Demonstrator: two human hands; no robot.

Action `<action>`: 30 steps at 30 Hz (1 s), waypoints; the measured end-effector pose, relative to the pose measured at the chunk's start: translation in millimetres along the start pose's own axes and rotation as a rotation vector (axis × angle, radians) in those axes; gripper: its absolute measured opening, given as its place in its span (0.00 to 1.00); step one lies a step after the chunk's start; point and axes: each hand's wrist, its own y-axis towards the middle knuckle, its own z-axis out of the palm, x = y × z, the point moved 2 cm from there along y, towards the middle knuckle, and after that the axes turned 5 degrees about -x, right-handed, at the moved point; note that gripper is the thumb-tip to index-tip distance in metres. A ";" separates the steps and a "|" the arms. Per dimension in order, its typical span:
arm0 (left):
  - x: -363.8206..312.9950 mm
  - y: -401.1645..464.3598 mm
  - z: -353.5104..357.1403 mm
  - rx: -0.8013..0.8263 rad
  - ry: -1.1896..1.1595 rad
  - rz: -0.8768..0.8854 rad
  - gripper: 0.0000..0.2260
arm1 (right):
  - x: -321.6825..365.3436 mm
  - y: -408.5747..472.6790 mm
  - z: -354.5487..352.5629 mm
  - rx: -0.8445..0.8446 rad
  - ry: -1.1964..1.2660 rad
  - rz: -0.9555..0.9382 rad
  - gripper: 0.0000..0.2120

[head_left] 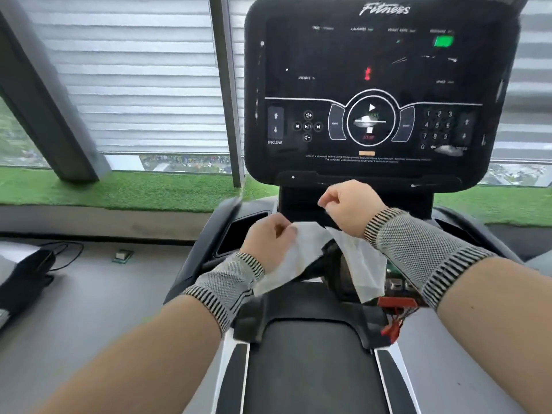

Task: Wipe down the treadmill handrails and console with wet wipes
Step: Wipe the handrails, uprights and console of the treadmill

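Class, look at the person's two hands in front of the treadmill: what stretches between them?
In the head view, a white wet wipe spans the gap, pinched by the left hand and the right hand, below the console.

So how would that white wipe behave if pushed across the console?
Probably floppy: the wipe sags in folds between the left hand and right hand. Likely very light, since fingertip pinches hold it. It may bunch up unless pressed flat against the console.

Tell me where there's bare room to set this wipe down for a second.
Bare patches: the dark belt between the side rails, and the grey floor left of the treadmill, short of the cable. Crowded: under the console, where both hands stretch the wipe by the red clip.
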 end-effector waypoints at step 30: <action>-117.0 98.4 40.4 0.087 -0.378 -0.527 0.19 | -96.8 101.2 -71.2 0.420 1.211 0.293 0.10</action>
